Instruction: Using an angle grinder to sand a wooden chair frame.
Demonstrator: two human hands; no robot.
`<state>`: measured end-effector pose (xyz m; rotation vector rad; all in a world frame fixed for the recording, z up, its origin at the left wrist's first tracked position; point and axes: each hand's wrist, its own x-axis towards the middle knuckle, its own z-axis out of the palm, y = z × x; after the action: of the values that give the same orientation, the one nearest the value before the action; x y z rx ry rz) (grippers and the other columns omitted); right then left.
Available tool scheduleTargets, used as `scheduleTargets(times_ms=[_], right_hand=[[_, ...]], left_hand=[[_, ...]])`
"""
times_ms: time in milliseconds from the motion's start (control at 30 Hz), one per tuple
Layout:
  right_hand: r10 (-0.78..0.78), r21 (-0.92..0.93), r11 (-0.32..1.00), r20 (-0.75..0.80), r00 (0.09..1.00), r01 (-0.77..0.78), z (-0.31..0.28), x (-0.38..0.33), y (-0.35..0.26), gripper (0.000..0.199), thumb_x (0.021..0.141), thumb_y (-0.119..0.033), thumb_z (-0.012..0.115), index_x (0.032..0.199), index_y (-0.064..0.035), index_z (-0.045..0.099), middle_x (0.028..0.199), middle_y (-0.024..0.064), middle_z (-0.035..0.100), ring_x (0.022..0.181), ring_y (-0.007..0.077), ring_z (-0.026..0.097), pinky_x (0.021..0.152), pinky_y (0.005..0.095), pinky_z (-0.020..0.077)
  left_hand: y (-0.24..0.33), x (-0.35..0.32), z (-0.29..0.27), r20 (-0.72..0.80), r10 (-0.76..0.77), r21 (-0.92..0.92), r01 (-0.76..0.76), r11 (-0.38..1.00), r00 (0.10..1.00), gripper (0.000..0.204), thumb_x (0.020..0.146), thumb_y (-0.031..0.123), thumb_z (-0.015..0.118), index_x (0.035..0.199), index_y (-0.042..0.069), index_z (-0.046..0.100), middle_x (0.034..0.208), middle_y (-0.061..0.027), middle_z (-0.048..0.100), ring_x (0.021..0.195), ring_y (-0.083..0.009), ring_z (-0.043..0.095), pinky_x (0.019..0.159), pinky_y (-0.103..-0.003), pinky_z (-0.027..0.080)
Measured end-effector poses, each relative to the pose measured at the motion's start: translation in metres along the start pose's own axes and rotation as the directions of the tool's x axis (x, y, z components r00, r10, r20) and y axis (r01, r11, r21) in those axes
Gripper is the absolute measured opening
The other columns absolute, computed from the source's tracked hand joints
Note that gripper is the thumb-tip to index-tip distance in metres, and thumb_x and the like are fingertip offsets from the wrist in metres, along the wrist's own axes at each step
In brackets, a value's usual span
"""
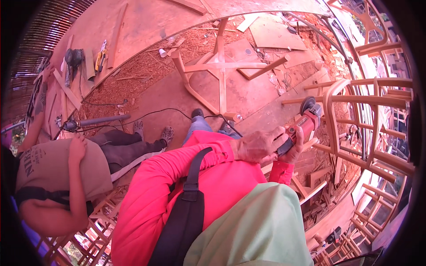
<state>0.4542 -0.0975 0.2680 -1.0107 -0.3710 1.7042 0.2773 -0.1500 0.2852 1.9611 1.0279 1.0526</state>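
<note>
Out to the right, both my hands hold a red and black angle grinder [313, 116] with a round dark sanding disc [307, 104] at its far end. My right hand [293, 150] is closed round the grinder's body, its thumb along the side. My left hand [258, 144] comes across from the left, and its bent fingers are on the black rear end of the tool. Just beyond the disc stands a wooden chair frame [330, 104]; disc and frame look close, but I cannot tell whether they touch.
A crossed wooden leg frame [222, 66] lies ahead on a dusty board among wood shavings. A black cord [166, 109] runs past my feet. Another person [66, 164] stands at the left. More chair frames [377, 199] crowd the right. Pliers [102, 55] lie on the far-left table.
</note>
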Motion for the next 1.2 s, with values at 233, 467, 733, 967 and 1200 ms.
scheduleTargets(times_ms=[233, 467, 733, 967, 1200], right_hand=[[0.017, -0.033, 0.999, 0.053, 0.998, -0.016, 0.002, 0.012, -0.007, 0.029, 0.099, -0.034, 0.071, 0.105, -0.0060, 0.069, 0.095, 0.0130, 0.075, 0.078, 0.0239, 0.072, 0.073, 0.0379, 0.0620], [0.022, -0.107, 0.994, 0.171, 0.985, -0.004, -0.002, 0.020, -0.005, 0.037, 0.100, -0.033, 0.067, 0.115, 0.0005, 0.064, 0.098, 0.0153, 0.073, 0.087, 0.0266, 0.074, 0.078, 0.0411, 0.0631], [0.080, -0.204, 0.979, 0.342, 0.936, -0.009, 0.017, 0.031, 0.000, 0.047, 0.101, -0.034, 0.061, 0.123, 0.0078, 0.060, 0.103, 0.0231, 0.071, 0.114, 0.0397, 0.070, 0.093, 0.0458, 0.0606], [0.122, -0.264, 0.965, 0.459, 0.880, 0.004, 0.076, 0.036, 0.048, 0.054, 0.097, -0.037, 0.065, 0.126, 0.0091, 0.059, 0.097, 0.0214, 0.070, 0.122, 0.0512, 0.064, 0.097, 0.0473, 0.0582], [0.378, -0.421, 0.901, 0.634, 0.675, -0.109, 0.178, 0.038, 0.109, 0.054, 0.099, -0.038, 0.063, 0.129, 0.0080, 0.060, 0.125, 0.0272, 0.069, 0.114, 0.0314, 0.070, 0.095, 0.0397, 0.0588]], left_hand=[[-0.006, 0.000, -0.001, -0.149, -0.026, -0.121, 0.008, 0.993, 0.988, 0.065, 0.087, 0.017, 0.080, 0.137, -0.003, 0.044, 0.133, -0.0217, 0.049, 0.116, -0.0364, 0.064, 0.100, -0.040, 0.057], [-0.028, 0.004, 0.029, 0.160, -0.597, -0.800, 0.457, 0.388, 0.786, 0.060, 0.100, 0.035, 0.074, 0.139, -0.001, 0.046, 0.126, -0.0141, 0.062, 0.114, -0.0203, 0.063, 0.098, -0.036, 0.053], [-0.027, 0.025, 0.004, 0.251, -0.478, -0.907, 0.378, 0.188, 0.842, 0.057, 0.099, 0.035, 0.076, 0.141, 0.004, 0.054, 0.120, -0.0055, 0.064, 0.104, -0.0132, 0.062, 0.086, -0.031, 0.053], [-0.035, 0.001, -0.047, 0.025, -0.446, -0.916, 0.199, 0.348, 0.895, 0.060, 0.095, 0.031, 0.080, 0.141, 0.002, 0.053, 0.119, -0.0050, 0.066, 0.114, -0.0175, 0.062, 0.102, -0.036, 0.050], [-0.034, -0.065, -0.163, 0.097, -0.578, -0.957, 0.234, 0.168, 0.811, 0.057, 0.093, 0.021, 0.080, 0.139, 0.004, 0.050, 0.100, -0.0084, 0.067, 0.072, -0.0188, 0.071, 0.063, -0.034, 0.060]])
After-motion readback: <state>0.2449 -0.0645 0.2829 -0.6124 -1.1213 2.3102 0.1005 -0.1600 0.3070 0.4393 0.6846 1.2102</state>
